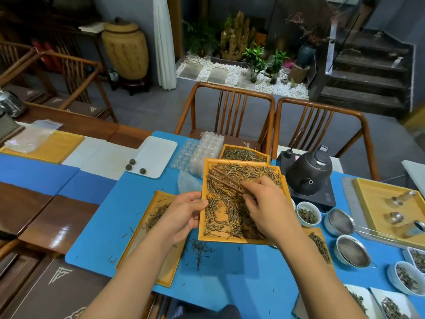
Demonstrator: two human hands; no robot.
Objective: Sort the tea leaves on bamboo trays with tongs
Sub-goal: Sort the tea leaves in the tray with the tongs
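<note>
On the far left of the counter (57, 215), a blue mat (96, 226) carries a white plate (156, 155) with three rolled tea balls (132, 161) at its near edge. Nearer, a bamboo tray (158, 199) with a few leaves lies partly under the left hand (184, 215), whose grip is clamped on the left rim of the middle bamboo tray (202, 226), thickly strewn with tea leaves (225, 217). Loose leaves lie on the mat just below it. Over this tray the right hand (264, 203) pinches dark wooden tongs (226, 180), tips pointing up-left above the leaves. Right of it stand a black kettle (308, 173), small leaf bowls (308, 214) and strainers (340, 222).
</note>
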